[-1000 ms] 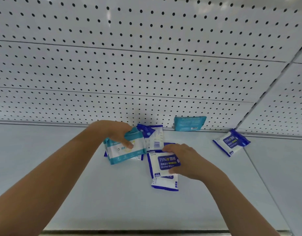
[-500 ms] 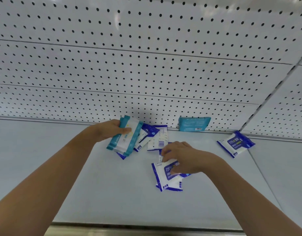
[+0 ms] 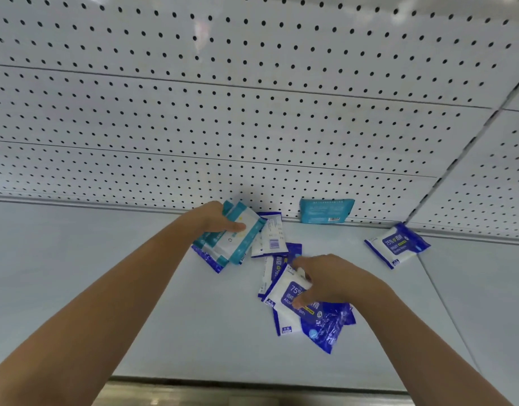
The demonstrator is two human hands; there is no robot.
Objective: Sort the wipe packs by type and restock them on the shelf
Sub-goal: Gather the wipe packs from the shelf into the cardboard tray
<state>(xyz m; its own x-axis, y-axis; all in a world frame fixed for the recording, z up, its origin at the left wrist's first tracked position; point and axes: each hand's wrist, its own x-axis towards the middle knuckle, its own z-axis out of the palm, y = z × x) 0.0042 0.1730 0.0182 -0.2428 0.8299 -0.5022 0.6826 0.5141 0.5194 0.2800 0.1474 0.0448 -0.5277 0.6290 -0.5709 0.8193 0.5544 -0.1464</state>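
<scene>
My left hand (image 3: 215, 218) grips a small stack of teal-and-white wipe packs (image 3: 237, 238) near the back of the white shelf (image 3: 106, 288). My right hand (image 3: 322, 279) pinches a blue-and-white 75% alcohol wipe pack (image 3: 287, 291) that lies on top of other blue packs (image 3: 322, 326). Two more blue packs, one back side up (image 3: 271, 237), lie between the hands. A teal pack (image 3: 325, 210) leans upright against the pegboard. A lone blue pack (image 3: 397, 244) lies at the right.
A white pegboard back wall (image 3: 252, 127) rises behind the shelf. A panel seam (image 3: 445, 306) runs down the shelf at the right. The shelf's front edge (image 3: 252, 385) runs along the bottom.
My left hand carried the teal stack back toward the pegboard and tilted it. My right hand lifted the top blue pack, uncovering more of the blue packs beneath.
</scene>
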